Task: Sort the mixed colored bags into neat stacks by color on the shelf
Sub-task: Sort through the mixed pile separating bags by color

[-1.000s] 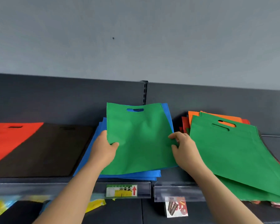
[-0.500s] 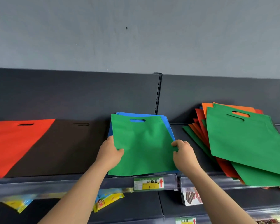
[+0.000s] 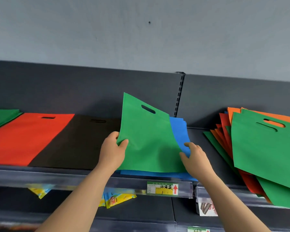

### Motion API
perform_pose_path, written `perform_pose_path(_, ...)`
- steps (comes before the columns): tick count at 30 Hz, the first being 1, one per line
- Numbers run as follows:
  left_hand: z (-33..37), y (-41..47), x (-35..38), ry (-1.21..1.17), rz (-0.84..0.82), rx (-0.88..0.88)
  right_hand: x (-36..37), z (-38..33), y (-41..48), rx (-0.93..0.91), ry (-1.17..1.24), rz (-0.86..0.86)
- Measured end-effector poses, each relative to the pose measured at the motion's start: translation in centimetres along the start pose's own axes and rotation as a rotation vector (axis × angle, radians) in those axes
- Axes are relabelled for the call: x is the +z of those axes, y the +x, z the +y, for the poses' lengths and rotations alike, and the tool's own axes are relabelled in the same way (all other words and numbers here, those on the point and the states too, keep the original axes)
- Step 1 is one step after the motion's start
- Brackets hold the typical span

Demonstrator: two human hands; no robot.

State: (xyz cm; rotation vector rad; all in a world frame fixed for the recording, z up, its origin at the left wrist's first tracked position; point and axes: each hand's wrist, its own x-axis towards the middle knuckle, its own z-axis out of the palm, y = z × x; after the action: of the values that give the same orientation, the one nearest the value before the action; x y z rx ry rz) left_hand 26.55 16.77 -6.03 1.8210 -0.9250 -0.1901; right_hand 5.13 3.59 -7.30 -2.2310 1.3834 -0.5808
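Green non-woven bag with a slot handle [image 3: 147,139], its left edge pinched by the left hand [image 3: 113,151], tilted up off the stack of blue fabric bags [image 3: 179,131] mid-way along the dark shelf [image 3: 199,136], whose right edge the right hand [image 3: 195,158] pinched, probably to steady it.

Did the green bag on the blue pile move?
Yes. The green bag, gripped by the left hand, has lifted off the blue pile; its top corner now stands up against the back panel.

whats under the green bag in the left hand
A stack of blue bags, showing along the green bag's right and front edges. The left hand grips its left side. Whatever lies beneath its covered middle cannot be seen.
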Motion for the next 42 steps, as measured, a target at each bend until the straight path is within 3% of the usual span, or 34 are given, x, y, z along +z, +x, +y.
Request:
perform_pose_path(8, -0.2, -0.6, -5.7, -0.182, 0.151, 0.004, 3.0, -5.6, 1.1, -0.084, 0.154, -0.064)
perform_pose_path(17, -6.1, 1.0, -16.7, -0.033, 0.243, 0.032, 8.5, -15.8, 0.3, -0.202, 0.253, 0.011)
perform_pose_path(24, -11.6, 1.7, -28.8, 0.090, 0.149, -0.087, 15.1, -27.3, -1.9, -0.292, 0.272, 0.109)
perform_pose_path(28, -15.4, 1.9, -34.7, 0.122, 0.102, -0.169, 19.4, -33.0, -3.4, -0.314, 0.273, 0.083)
perform_pose_path(42, -25.5, 7.7, -46.8, 0.267, 0.330, -0.284, 31.1, -46.8, -1.8, -0.443, 0.277, -0.051)
